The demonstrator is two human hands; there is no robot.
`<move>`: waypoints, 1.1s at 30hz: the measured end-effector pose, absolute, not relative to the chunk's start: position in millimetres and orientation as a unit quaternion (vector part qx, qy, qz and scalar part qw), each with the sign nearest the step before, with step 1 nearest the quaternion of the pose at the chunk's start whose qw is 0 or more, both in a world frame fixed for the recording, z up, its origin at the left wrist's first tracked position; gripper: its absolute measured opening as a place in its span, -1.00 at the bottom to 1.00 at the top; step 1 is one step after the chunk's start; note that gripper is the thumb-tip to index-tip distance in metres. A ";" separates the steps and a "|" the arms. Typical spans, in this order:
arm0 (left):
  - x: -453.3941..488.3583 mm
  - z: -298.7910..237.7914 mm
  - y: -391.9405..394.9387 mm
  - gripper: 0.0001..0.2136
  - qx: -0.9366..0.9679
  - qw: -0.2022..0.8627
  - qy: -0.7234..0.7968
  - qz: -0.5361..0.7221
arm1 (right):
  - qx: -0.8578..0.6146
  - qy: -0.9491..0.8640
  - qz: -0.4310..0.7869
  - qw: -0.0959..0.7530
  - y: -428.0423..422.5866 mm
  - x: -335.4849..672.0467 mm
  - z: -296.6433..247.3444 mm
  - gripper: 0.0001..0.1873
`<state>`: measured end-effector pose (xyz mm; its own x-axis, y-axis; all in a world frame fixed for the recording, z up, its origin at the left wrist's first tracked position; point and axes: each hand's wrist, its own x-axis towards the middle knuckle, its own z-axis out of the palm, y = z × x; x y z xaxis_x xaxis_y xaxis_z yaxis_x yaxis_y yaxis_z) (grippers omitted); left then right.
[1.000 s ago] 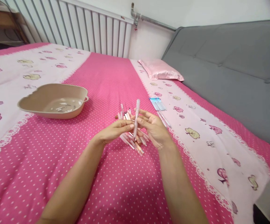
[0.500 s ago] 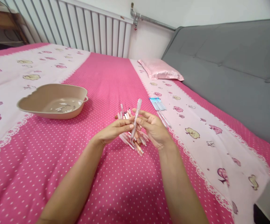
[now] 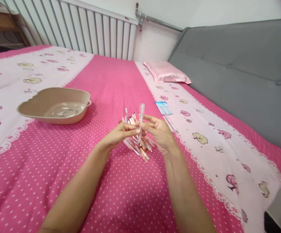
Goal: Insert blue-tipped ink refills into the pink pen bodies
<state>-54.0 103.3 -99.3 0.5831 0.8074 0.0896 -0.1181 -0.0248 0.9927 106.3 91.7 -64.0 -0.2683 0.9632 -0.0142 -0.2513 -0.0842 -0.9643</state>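
Note:
A pale pink, translucent pen (image 3: 141,113) stands nearly upright between my two hands, above a loose pile of pens (image 3: 144,152). My left hand (image 3: 122,132) pinches it from the left with thumb and fingers. From the other side my right hand (image 3: 157,131) grips it, thumb in front and fingers behind. The pile holds several pink, white and orange-brown pens lying crosswise, partly covered by my hands. Beyond my right hand lies a neat row of blue pens (image 3: 164,108), and two slim clear pens (image 3: 170,123) rest just below that row.
A beige plastic basin (image 3: 54,120) with small white and grey bits in it sits at the left. Pink dotted bedding (image 3: 121,194) spreads under everything. A pink pillow (image 3: 167,72) lies against the grey headboard (image 3: 237,74); a white radiator (image 3: 94,29) stands behind.
The pen has turned from a slight rightward tilt to almost upright, its top shifting a little left. Both hands keep hold of it in about the same place.

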 end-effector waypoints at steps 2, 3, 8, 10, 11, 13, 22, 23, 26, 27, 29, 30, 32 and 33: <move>-54.0 -99.8 103.6 -0.79 0.615 0.637 0.289 0.365 | -0.375 -0.481 0.630 0.480 92.5 106.1 -65.0 -0.51; -53.9 -99.8 103.6 -0.80 0.614 0.634 0.293 0.369 | -0.376 -0.481 0.628 0.482 92.9 106.0 -65.4 -0.50; -52.3 -97.8 102.5 -0.81 0.613 0.613 0.318 0.383 | -0.389 -0.479 0.614 0.492 93.4 104.5 -66.7 -0.43; -51.7 -97.5 102.2 -0.80 0.612 0.607 0.329 0.386 | -0.394 -0.475 0.608 0.499 93.1 103.7 -67.4 -0.39; -51.4 -97.6 102.2 -0.80 0.610 0.604 0.336 0.387 | -0.395 -0.474 0.605 0.503 93.1 103.3 -67.9 -0.38; -51.0 -98.2 102.3 -0.81 0.606 0.598 0.348 0.393 | -0.397 -0.476 0.599 0.507 93.2 102.6 -69.1 -0.37; -47.1 -98.1 101.6 -0.83 0.604 0.564 0.392 0.404 | -0.437 -0.479 0.568 0.507 94.0 99.8 -72.1 -0.38; -46.8 -97.9 101.6 -0.84 0.609 0.559 0.395 0.401 | -0.438 -0.480 0.565 0.508 94.1 99.5 -72.7 -0.40; -46.0 -97.7 102.0 -0.85 0.621 0.528 0.418 0.401 | -0.434 -0.494 0.554 0.511 95.4 99.2 -75.5 -0.45; -45.8 -97.9 102.3 -0.85 0.624 0.514 0.429 0.402 | -0.435 -0.498 0.548 0.511 96.0 99.3 -76.6 -0.47; -45.3 -98.9 103.0 -0.85 0.631 0.489 0.448 0.404 | -0.445 -0.505 0.535 0.510 97.5 99.7 -79.1 -0.51; -44.9 -99.7 103.4 -0.85 0.634 0.479 0.454 0.403 | -0.452 -0.508 0.527 0.509 98.3 100.0 -80.5 -0.54; -43.8 -101.5 104.1 -0.84 0.638 0.465 0.464 0.403 | -0.465 -0.517 0.509 0.507 100.0 100.7 -83.5 -0.57; -43.2 -102.5 104.3 -0.84 0.637 0.462 0.467 0.404 | -0.470 -0.522 0.499 0.507 100.7 100.8 -85.0 -0.58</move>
